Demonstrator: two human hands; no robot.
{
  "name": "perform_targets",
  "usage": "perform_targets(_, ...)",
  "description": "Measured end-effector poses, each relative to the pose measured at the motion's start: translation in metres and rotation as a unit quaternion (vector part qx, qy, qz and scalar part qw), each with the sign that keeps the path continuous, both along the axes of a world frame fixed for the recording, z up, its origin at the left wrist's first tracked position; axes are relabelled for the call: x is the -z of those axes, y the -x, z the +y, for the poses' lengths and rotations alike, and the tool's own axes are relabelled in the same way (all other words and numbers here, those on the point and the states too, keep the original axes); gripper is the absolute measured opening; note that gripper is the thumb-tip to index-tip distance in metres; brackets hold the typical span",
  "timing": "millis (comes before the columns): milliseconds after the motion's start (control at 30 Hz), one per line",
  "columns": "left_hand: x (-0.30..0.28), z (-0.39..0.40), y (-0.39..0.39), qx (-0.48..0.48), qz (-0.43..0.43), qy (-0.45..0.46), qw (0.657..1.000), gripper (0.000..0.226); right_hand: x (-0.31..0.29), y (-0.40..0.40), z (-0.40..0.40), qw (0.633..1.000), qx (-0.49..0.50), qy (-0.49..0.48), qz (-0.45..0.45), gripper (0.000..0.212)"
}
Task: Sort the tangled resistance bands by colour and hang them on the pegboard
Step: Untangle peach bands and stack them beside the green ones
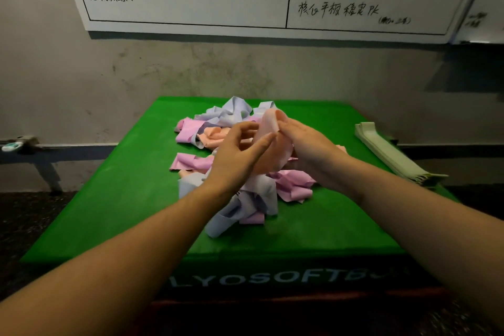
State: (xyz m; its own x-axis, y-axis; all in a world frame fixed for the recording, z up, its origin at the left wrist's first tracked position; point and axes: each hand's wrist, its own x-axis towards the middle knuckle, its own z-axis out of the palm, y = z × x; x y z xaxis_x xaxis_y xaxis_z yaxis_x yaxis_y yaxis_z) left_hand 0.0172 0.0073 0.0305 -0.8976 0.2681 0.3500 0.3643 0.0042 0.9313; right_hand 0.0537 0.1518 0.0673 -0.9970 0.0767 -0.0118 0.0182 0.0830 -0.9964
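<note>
A tangled heap of flat resistance bands lies on a green soft box point(114, 199): pink bands point(188, 128), pale blue bands point(231, 109) and peach bands point(212, 136). Above the heap's middle, my right hand point(311, 144) grips one peach band point(268, 124) near its top end and holds it raised. My left hand point(237, 153) is beside it, fingers loosely spread and touching the same band's lower part. A pegboard is not in view.
A stack of pale green folded bands point(387, 150) lies at the box's right edge. A whiteboard point(191, 0) with writing hangs on the grey wall behind. A low metal bench point(32, 150) stands to the left on the dark floor.
</note>
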Motion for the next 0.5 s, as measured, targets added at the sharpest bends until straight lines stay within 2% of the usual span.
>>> perform_targets(67,-0.003,0.005,-0.012,0.014,-0.028,-0.03,0.999,0.04,-0.002,-0.01,0.004,1.0,-0.001,-0.015,0.021,0.035)
perform_targets(300,-0.017,0.01,-0.044,0.034,-0.036,-0.05,0.998,0.017,-0.015,-0.062,0.025,0.98,0.053,-0.152,0.113,0.02)
perform_targets(367,-0.023,0.012,-0.052,0.028,-0.036,-0.03,0.999,0.015,-0.019,-0.074,0.032,0.982,0.057,-0.129,0.123,0.019)
perform_targets(500,-0.031,0.018,-0.065,0.056,-0.027,0.018,0.998,0.024,-0.026,-0.101,0.043,0.996,0.004,0.02,0.085,0.026)
